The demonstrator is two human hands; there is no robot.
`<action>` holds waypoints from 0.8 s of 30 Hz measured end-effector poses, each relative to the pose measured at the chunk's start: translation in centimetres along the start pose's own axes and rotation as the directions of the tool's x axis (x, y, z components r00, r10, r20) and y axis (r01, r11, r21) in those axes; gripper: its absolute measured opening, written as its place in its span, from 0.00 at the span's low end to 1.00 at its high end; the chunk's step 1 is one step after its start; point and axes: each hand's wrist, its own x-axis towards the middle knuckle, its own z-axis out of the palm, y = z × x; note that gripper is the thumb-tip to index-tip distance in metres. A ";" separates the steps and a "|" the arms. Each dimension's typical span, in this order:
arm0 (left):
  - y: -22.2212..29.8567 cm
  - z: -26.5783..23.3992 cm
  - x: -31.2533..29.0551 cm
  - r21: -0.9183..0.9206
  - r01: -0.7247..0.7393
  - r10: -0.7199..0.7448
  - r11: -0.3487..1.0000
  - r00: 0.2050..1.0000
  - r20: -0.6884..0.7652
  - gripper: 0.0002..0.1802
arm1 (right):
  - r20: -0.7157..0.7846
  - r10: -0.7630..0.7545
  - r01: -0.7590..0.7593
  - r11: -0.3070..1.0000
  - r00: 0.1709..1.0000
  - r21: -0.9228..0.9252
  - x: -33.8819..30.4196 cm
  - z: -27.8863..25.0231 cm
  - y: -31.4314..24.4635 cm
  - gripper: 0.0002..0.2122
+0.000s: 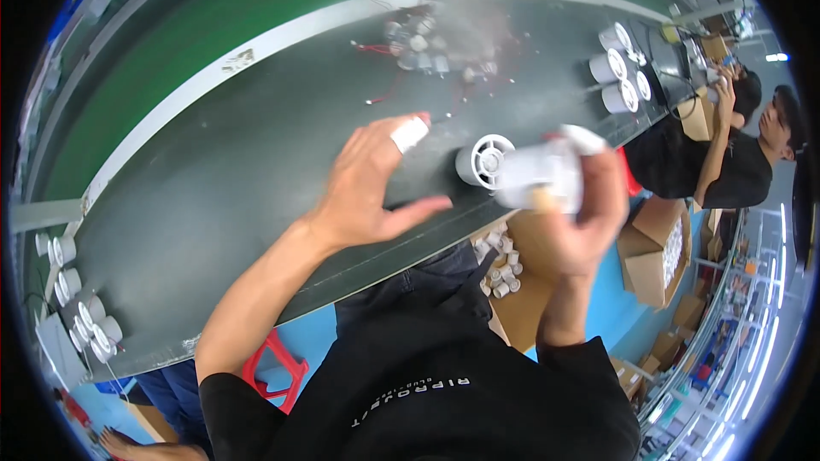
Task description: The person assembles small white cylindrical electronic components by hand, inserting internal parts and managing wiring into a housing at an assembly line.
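My right hand [589, 205] is closed around a white plastic cylindrical housing [534, 177], blurred by motion and lifted over the table's front edge. Just left of it, a second white round housing [487, 161] rests on the dark table, its spoked face turned toward the right. My left hand [367, 179] hovers above the tabletop, thumb stretched away from the fingers, with nothing in it. White wrapping covers a fingertip on each hand.
Beyond my hands lies a pile of small clear and white parts with red wires [423, 43]. White cylinders [608, 67] stand at the right, others [94, 324] at the far left. Below the edge is a carton of white parts [534, 277]. Co-workers [726, 154] sit at right.
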 end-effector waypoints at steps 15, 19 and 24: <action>0.1 0.8 0.1 0.109 0.135 -0.144 0.985 0.986 0.078 0.24 | -0.059 0.789 -0.478 0.309 0.611 -0.822 -19.6 -15.9 18.4 0.18; 1.4 1.3 -0.6 -0.069 0.295 -0.282 0.953 0.946 0.157 0.22 | -0.215 0.601 -0.628 0.654 0.770 -0.421 -7.7 -10.7 9.2 0.10; 1.8 1.3 -1.0 -0.130 0.232 -0.172 0.964 0.917 0.359 0.36 | 0.278 0.144 -0.121 0.988 0.950 -0.100 -0.9 -3.6 4.8 0.27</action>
